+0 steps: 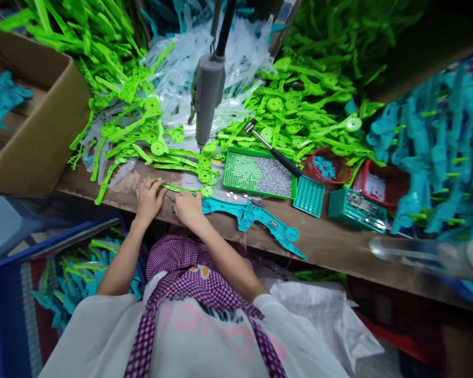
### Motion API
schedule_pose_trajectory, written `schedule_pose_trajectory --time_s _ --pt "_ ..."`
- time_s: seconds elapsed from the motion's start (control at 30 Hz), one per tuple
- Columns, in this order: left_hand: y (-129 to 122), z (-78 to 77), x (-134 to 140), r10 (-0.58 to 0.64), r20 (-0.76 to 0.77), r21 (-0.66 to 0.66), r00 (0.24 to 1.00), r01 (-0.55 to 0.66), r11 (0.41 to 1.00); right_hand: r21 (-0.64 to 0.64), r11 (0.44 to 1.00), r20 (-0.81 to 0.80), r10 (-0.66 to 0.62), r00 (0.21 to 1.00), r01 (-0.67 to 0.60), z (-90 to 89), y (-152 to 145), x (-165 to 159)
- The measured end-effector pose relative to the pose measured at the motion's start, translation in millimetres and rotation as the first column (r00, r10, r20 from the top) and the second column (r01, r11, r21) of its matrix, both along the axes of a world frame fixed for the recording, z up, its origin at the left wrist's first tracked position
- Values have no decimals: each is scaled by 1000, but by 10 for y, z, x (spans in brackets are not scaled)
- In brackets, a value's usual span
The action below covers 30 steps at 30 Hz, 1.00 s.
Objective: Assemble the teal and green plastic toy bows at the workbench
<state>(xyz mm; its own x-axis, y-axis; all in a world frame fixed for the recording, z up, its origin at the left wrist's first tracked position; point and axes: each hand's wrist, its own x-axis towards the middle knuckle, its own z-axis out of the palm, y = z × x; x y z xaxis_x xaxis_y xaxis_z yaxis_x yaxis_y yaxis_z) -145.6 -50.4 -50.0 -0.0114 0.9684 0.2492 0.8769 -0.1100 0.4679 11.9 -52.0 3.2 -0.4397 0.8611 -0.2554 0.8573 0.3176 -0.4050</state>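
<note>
My left hand (pixel 148 200) is at the table's front edge with its fingers bent and thumb close to them. What they pinch is too small to make out. Beside it, my right hand (pixel 187 207) closes over the left end of a long blue plastic part (pixel 246 212), hiding that end. The part stretches right along the edge, with small metal pieces in it. Just beyond my fingertips lies a green plastic lever-shaped part (pixel 207 190) with a round end. Several similar green parts (pixel 181 161) are lined up behind it. A grey electric screwdriver (pixel 208 94) hangs upright above them.
A green tray (pixel 236 193) of small screws has a hammer (pixel 274 149) lying across it. Small bins (pixel 309 197) stand rightward. Piles of green (pixel 299 94), clear (pixel 236 47) and blue parts (pixel 437 142) surround the workspace. A cardboard box (pixel 35 126) is left; a blue crate (pixel 8 294) sits below.
</note>
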Motion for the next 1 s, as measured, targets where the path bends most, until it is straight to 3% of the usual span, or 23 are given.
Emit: schedule_pose_trajectory --time_s 0.13,0.33,0.47,0.57,0.63,0.73,0.8,0.87,0.93,0.97,1.0 --pt "17 -13 -6 37 29 7 999 -38 999 -27 1000 13 -6 1000 6 91 -37 31" --pt "53 -9 22 77 104 37 992 -81 996 159 986 -80 56 995 -43 233 -157 374" --pt "42 57 12 -45 146 6 988 45 999 178 975 -196 -97 976 133 171 -190 772" --pt "17 76 21 -219 162 -67 962 232 970 198 924 -358 -243 902 327 128 -205 974" --pt "10 73 29 -276 250 -34 928 294 955 225 887 -411 -289 864 404 111 -199 1050" --pt "27 95 34 -221 500 131 837 180 975 279 834 -411 -345 844 477 74 -156 1181" --pt "54 128 43 -195 563 179 803 112 977 318 779 -342 -437 832 540 46 -124 1324" --pt "91 151 73 -220 443 144 869 173 974 363 709 -246 -552 797 604 44 -115 1479" --pt "140 141 126 -304 225 33 926 304 952 434 628 -208 -628 750 646 82 -144 1569" --pt "166 124 155 -349 135 -18 928 354 935 474 606 -219 -622 752 639 112 -170 1569" --pt "191 102 181 -390 72 -54 918 394 917 508 619 -234 -570 788 599 141 -198 1537"
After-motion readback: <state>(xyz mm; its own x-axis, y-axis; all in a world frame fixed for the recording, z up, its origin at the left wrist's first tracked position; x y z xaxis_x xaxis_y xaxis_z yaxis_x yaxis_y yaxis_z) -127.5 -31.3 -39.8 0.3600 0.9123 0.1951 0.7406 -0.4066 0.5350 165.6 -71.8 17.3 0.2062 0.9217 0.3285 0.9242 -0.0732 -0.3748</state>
